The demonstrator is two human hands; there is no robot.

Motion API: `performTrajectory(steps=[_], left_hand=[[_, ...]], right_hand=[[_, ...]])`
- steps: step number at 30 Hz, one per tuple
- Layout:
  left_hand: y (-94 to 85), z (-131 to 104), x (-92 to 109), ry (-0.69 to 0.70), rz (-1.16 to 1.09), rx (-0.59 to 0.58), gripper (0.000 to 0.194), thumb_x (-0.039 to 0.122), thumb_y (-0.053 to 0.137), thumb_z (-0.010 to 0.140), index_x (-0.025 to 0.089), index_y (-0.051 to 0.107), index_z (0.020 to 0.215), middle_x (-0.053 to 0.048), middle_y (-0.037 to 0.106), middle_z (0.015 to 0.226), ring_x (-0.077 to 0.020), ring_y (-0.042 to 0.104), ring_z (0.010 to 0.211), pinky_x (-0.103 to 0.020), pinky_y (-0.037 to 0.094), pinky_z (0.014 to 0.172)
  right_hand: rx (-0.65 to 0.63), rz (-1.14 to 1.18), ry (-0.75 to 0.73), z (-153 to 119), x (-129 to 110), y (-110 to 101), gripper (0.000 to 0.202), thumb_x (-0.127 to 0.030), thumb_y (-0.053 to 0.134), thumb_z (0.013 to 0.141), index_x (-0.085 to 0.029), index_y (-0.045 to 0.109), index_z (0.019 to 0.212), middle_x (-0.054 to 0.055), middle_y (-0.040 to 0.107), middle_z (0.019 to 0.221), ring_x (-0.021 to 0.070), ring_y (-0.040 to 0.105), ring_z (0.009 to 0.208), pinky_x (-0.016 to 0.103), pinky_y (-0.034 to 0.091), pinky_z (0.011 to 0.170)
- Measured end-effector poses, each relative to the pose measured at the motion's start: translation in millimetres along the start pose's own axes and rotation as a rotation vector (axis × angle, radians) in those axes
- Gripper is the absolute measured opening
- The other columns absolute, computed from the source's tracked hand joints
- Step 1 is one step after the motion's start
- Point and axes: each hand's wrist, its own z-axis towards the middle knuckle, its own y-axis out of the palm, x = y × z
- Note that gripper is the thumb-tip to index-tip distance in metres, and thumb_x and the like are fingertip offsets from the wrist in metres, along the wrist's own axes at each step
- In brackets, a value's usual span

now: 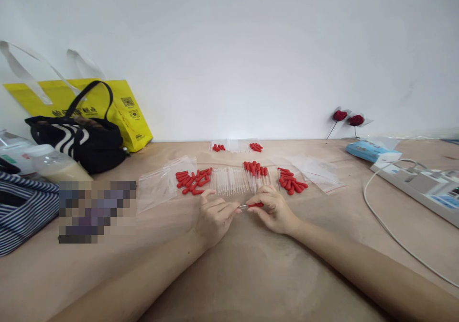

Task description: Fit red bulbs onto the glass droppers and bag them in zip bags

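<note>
Between my hands a thin glass dropper tube [244, 207] lies almost level, its right end at a red rubber bulb [256, 205]. My left hand [216, 216] is closed in a pinch on the tube. The fingers of my right hand [275, 210] are closed around the red bulb. Just beyond them is a row of bare glass tubes [228, 181], and to its right a bunch of droppers [255, 170] wearing red bulbs. Loose red bulbs are heaped on the left [193, 180] and on the right [291, 182].
Clear plastic bags [167, 181] lie left of the bulbs, and more bags [315, 172] lie right. Farther back sit small bulb piles [256, 147]. A power strip [416, 188] with a white cable and a blue tissue pack [373, 151] are right; a black bag [77, 142] is left.
</note>
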Motion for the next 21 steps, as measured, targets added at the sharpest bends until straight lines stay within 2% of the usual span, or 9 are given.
performTrajectory(steps=[2, 6, 9, 12, 15, 17, 19, 21], left_hand=[[-0.1, 2, 0, -0.014, -0.015, 0.013, 0.013, 0.019, 0.05, 0.083, 0.02, 0.06, 0.075, 0.006, 0.067, 0.06, -0.0087, 0.056, 0.05, -0.038, 0.026, 0.084], [0.2, 5, 0, -0.117, -0.04, 0.002, 0.019, 0.022, 0.046, 0.084, 0.02, 0.062, 0.074, 0.005, 0.064, 0.053, -0.0089, 0.055, 0.047, -0.038, 0.027, 0.083], [0.1, 6, 2, -0.189, -0.081, -0.041, 0.023, 0.024, 0.044, 0.085, 0.019, 0.063, 0.072, 0.004, 0.063, 0.052, -0.0096, 0.055, 0.047, -0.039, 0.027, 0.084], [-0.7, 5, 3, -0.222, -0.163, -0.075, 0.023, 0.023, 0.042, 0.086, 0.02, 0.062, 0.074, 0.004, 0.066, 0.058, -0.0103, 0.057, 0.053, -0.039, 0.024, 0.087], [-1.0, 4, 1, -0.258, -0.214, -0.109, 0.021, 0.022, 0.04, 0.086, 0.02, 0.062, 0.084, 0.002, 0.068, 0.071, -0.0125, 0.06, 0.066, -0.041, 0.023, 0.089], [-0.4, 4, 0, -0.284, -0.212, -0.127, 0.021, 0.023, 0.04, 0.086, 0.021, 0.061, 0.088, 0.002, 0.068, 0.072, -0.0136, 0.059, 0.069, -0.042, 0.023, 0.089], [0.6, 4, -1, -0.295, -0.201, -0.14, 0.023, 0.024, 0.04, 0.086, 0.021, 0.062, 0.085, 0.002, 0.067, 0.068, -0.0139, 0.058, 0.067, -0.043, 0.024, 0.088], [1.4, 5, -1, -0.294, -0.193, -0.151, 0.024, 0.024, 0.039, 0.086, 0.02, 0.062, 0.082, 0.002, 0.066, 0.064, -0.0138, 0.057, 0.065, -0.043, 0.024, 0.087]], right_hand=[[0.016, 0.099, 0.088, 2, 1, -1, 0.01, -0.027, 0.056, 0.078, -0.019, 0.06, 0.082, 0.004, 0.062, 0.071, 0.0158, 0.054, 0.07, 0.034, 0.04, 0.069], [0.077, 0.502, 0.398, 6, -2, 5, 0.037, -0.039, 0.063, 0.069, -0.019, 0.053, 0.098, 0.002, 0.063, 0.074, 0.0138, 0.057, 0.066, 0.029, 0.045, 0.063], [0.107, 0.717, 0.518, 10, -10, 15, 0.032, -0.042, 0.064, 0.066, -0.019, 0.054, 0.086, 0.001, 0.062, 0.07, 0.0125, 0.057, 0.062, 0.026, 0.045, 0.059], [0.149, 0.764, 0.544, 18, -12, 18, 0.029, -0.044, 0.062, 0.068, -0.018, 0.054, 0.079, 0.001, 0.061, 0.067, 0.0134, 0.058, 0.065, 0.027, 0.046, 0.064], [0.166, 0.564, 0.619, 33, 2, -1, 0.031, -0.043, 0.059, 0.069, -0.016, 0.055, 0.084, 0.001, 0.061, 0.067, 0.014, 0.058, 0.066, 0.025, 0.045, 0.061], [0.096, 0.299, 0.77, 44, 21, -23, 0.029, -0.037, 0.057, 0.071, -0.015, 0.056, 0.09, 0.002, 0.063, 0.071, 0.013, 0.058, 0.065, 0.023, 0.044, 0.057], [0.018, -0.016, 0.966, 53, 43, -43, 0.041, -0.032, 0.059, 0.07, -0.015, 0.051, 0.106, 0.002, 0.065, 0.078, 0.0119, 0.058, 0.063, 0.021, 0.043, 0.054], [0.011, -0.122, 1.036, 59, 63, -56, 0.057, -0.031, 0.064, 0.065, -0.009, 0.045, 0.114, 0.006, 0.065, 0.078, 0.0146, 0.059, 0.065, 0.022, 0.042, 0.052]])
